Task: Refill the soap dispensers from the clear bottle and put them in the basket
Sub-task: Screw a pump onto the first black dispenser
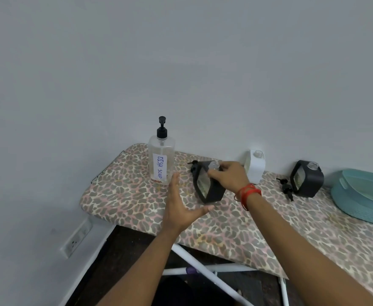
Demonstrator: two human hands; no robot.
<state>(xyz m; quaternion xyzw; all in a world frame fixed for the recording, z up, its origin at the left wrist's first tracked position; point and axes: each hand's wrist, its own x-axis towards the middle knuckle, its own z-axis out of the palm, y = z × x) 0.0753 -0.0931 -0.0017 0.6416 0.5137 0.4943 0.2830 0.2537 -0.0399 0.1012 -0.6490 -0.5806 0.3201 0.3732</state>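
Note:
A clear bottle (161,161) with a black pump and a "DISH SOAP" label stands at the board's far left. To its right my right hand (228,176) grips the top of a black dispenser (210,188), which is tilted and has no pump on its neck. My left hand (181,205) hovers open between the bottle and that dispenser, touching neither. A white dispenser (255,167) stands by the wall, its neck uncapped. A second black dispenser (306,178) stands further right, also uncapped. The teal basket (357,203) sits at the right edge.
Everything rests on an ironing board with a leopard-print cover (236,221). Loose black pump heads (287,187) lie left of the second black dispenser; another (193,166) lies behind the held one. White board legs (205,270) and a wall socket (76,238) are below.

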